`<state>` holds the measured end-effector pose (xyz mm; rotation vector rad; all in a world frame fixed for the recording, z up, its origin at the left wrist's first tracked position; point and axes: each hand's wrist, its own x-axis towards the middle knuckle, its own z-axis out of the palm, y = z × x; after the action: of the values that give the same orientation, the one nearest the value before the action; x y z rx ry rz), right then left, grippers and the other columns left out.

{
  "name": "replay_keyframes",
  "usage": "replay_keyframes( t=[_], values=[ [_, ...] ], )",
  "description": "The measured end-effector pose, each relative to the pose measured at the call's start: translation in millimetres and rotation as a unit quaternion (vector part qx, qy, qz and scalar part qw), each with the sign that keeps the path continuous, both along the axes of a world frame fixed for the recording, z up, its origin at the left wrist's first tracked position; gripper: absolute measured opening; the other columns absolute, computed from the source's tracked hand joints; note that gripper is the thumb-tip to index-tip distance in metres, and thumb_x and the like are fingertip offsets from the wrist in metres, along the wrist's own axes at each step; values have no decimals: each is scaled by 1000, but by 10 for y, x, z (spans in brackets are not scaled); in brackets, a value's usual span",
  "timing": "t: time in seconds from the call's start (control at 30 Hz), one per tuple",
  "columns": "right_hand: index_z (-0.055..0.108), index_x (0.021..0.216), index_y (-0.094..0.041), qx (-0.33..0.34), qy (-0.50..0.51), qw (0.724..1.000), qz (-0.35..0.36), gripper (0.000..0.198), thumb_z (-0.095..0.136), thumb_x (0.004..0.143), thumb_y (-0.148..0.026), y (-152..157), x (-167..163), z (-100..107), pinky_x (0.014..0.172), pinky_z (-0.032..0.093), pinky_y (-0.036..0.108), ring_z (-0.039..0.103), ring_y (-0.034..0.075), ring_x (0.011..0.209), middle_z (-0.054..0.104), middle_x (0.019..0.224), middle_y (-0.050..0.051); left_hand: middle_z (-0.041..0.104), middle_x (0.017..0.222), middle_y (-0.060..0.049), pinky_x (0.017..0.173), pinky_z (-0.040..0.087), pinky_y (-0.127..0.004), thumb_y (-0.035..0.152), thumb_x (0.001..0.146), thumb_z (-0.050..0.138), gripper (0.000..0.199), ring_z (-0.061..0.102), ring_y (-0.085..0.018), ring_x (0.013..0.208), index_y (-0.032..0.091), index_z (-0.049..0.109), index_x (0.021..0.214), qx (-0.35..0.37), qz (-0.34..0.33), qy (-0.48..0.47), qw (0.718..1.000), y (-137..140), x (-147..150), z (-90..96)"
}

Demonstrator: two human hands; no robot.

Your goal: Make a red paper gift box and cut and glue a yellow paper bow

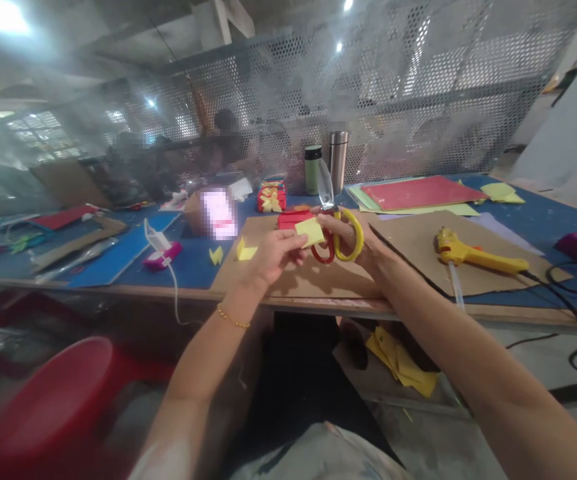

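Note:
My left hand (281,252) pinches a small yellow piece of paper (310,231) above the cardboard. Scissors (349,241) with one yellow and one red handle loop are in my right hand (366,243), blades pointing up and away. The fingertips of my right hand are close to the paper's right edge; whether they touch it I cannot tell. Behind my hands lies a red paper piece (293,219). To the left on the cardboard sits a folded yellow paper piece (246,251), with a smaller yellow cutout (216,255) beside it on the blue table.
A yellow glue gun (483,255) rests on the right cardboard sheet (403,233), its cord trailing off the edge. At the back stand a green bottle (312,175) and a steel flask (338,157). A red stool (63,393) is at lower left.

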<state>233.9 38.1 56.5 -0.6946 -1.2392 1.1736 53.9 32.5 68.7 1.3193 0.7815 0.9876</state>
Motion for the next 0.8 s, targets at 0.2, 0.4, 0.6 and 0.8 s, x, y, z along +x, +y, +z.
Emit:
replay_keyframes(
  t=[0.2,0.4,0.6,0.8],
  values=[
    [64,102,-20,-10,25,1000,8,59,90,63,-56,-23,5,-65,46,44,25,54,10,48,60,64,-6,65,60,-2,50,47,-23,38,66,90,33,57,-9,51,13,68,67,41,10,-34,999,124,-52,-174],
    [66,101,-19,-14,20,999,26,57,92,61,-51,-81,20,-96,45,45,24,57,11,48,62,64,-5,67,63,-1,53,50,-22,46,54,98,48,61,-10,55,13,70,75,-21,-28,-117,993,55,-20,-367],
    [67,105,-20,-16,1,998,63,58,94,62,-47,-74,48,-131,51,51,26,59,11,51,64,67,-5,70,70,0,52,48,-19,36,61,98,42,65,-10,60,12,71,83,-70,-32,-192,978,9,-28,-406],
    [66,97,-19,-7,-35,996,82,53,94,62,-47,-104,19,-129,50,50,26,59,12,51,62,64,-5,70,69,-1,50,49,-19,27,74,91,26,65,-10,58,12,72,82,-105,-18,-199,974,-26,-25,-381]
  ],
)
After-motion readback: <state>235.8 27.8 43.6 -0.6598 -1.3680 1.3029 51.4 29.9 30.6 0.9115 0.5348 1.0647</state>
